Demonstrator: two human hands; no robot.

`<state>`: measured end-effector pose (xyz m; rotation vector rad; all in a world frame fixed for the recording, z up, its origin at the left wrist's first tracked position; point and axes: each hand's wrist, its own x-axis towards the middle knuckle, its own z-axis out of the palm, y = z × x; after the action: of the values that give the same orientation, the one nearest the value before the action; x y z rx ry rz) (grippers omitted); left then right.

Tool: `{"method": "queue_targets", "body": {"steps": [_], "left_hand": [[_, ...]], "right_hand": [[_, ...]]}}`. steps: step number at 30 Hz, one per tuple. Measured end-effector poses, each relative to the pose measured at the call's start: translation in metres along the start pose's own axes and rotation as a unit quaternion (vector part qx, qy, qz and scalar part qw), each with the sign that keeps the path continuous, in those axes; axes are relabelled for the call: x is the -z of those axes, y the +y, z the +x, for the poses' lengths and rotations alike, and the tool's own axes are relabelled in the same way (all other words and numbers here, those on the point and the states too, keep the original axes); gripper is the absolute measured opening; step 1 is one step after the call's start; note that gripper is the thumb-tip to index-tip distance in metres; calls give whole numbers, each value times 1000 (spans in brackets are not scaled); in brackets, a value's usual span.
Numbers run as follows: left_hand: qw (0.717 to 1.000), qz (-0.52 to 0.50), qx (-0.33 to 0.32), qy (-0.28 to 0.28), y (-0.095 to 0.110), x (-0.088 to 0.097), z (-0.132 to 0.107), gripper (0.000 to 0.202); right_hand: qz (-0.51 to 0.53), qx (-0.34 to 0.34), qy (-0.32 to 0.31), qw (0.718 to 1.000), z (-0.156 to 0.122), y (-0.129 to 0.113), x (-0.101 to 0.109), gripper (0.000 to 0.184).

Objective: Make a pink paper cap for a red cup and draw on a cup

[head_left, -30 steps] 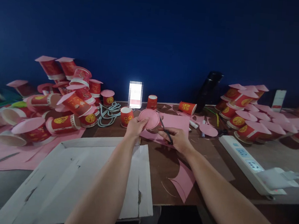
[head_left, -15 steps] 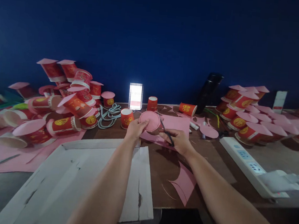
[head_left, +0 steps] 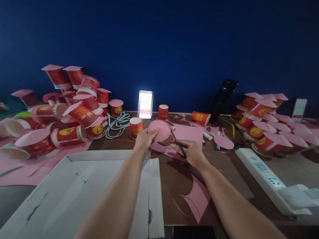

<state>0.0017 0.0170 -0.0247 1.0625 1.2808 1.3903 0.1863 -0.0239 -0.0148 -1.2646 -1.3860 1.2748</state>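
My left hand (head_left: 146, 140) pinches a round pink paper disc (head_left: 161, 130) at its lower left edge, thumb on top. A drawn or cut line runs round inside its rim. In my right hand (head_left: 191, 152) are black-handled scissors (head_left: 177, 140), their blades at the disc's right edge. Below the disc lies a sheet of pink paper (head_left: 188, 132). Just behind my left hand an upright red paper cup (head_left: 135, 128) stands, and another red cup (head_left: 162, 112) is farther back.
Red cups with pink discs (head_left: 78, 113) pile up at left, and more cups (head_left: 263, 125) at right. A white cardboard sheet (head_left: 85, 191) lies in front. Also around are a power strip (head_left: 262, 178), a black bottle (head_left: 224, 99), a lit phone (head_left: 145, 105), a cord (head_left: 116, 124) and paper scraps (head_left: 197, 198).
The whole view has shifted slightly, so things sit a little lower in it. Both hands keep their hold on the disc and scissors, with hardly any movement between them.
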Motion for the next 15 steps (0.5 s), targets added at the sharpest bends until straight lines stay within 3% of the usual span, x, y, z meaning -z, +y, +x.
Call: {"method": "queue_targets", "body": {"steps": [15], "left_hand": [[1000,19,6,-4,6,-1,-3,38]], "right_hand": [[-8,14,-7,1000,0,2,2,58]]}}
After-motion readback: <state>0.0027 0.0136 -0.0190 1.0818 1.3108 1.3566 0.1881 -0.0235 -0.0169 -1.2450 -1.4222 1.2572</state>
